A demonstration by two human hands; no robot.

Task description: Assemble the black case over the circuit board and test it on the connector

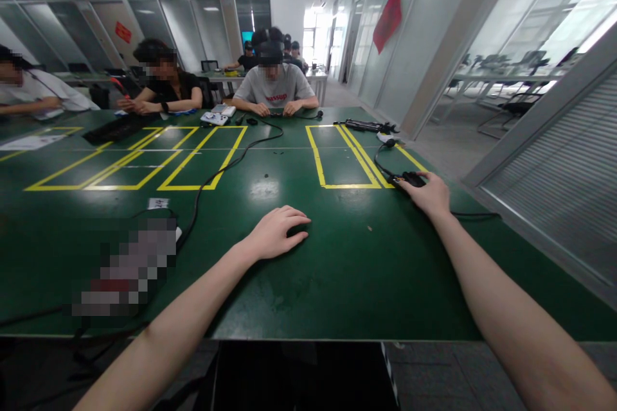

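My left hand [276, 233] rests palm down on the green table [332, 282], thumb and fingers apart, with nothing in it. Out to the right, near the table's side edge, my right hand [432, 195] is closed round a small black corded device [411, 178]. Fingers cover part of it, so its exact kind cannot be made out. A black cable [380, 157] curves from beside the device to a small round black piece [389, 143] just beyond it. Another stretch of black cord [477, 214] runs out to the right behind my right wrist.
Yellow tape outlines [337, 187] mark the table. A long black cable [197, 196] crosses the left half, close to a blurred-out object [135, 263]. A black folded stand-like item [364, 125] lies at the far right. Several people sit across; one person [274, 83] faces me.
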